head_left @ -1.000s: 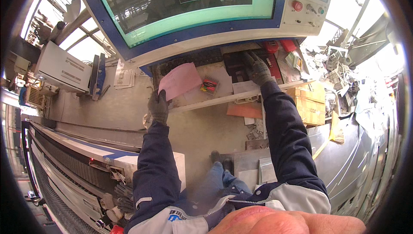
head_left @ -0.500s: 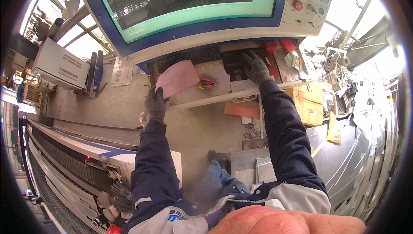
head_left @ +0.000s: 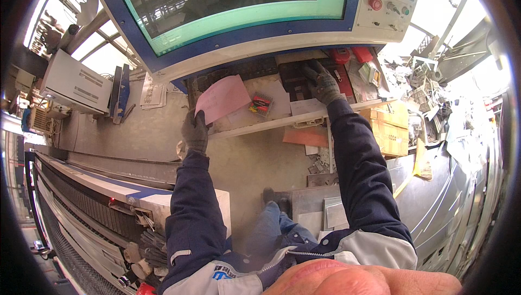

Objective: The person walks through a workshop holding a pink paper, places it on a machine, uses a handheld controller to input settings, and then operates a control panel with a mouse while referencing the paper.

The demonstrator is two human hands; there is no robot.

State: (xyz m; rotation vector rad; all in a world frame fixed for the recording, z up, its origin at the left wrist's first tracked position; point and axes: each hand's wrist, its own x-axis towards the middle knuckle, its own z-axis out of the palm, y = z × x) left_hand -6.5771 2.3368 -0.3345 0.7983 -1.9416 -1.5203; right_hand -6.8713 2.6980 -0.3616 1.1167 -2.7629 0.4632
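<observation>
A pink sheet of paper [head_left: 223, 98] is pinched at its near left corner by my left hand [head_left: 194, 131], which wears a dark grey glove. The sheet slants over the left part of a shallow pull-out tray [head_left: 255, 127] below the monitor. My right hand [head_left: 324, 84], gloved too, rests palm down on a dark flat pad [head_left: 293, 81] in the tray, its fingers stretched forward. Whether anything lies under that palm is hidden. Between my hands sits a small clear box [head_left: 261, 104] with red and yellow pieces. Part of a black keyboard [head_left: 260, 71] shows behind the paper.
Above the tray stands a large blue-framed monitor [head_left: 233, 34] with a red knob [head_left: 375, 3] at its right. Red cases [head_left: 350, 55] lie in the tray's right end. A cardboard box [head_left: 389, 132] and a yellow broom [head_left: 422, 165] are at the right; a long machine [head_left: 103, 203] at the left.
The view has shifted very slightly. My left hand still holds the pink paper, and my right hand stays on the dark pad.
</observation>
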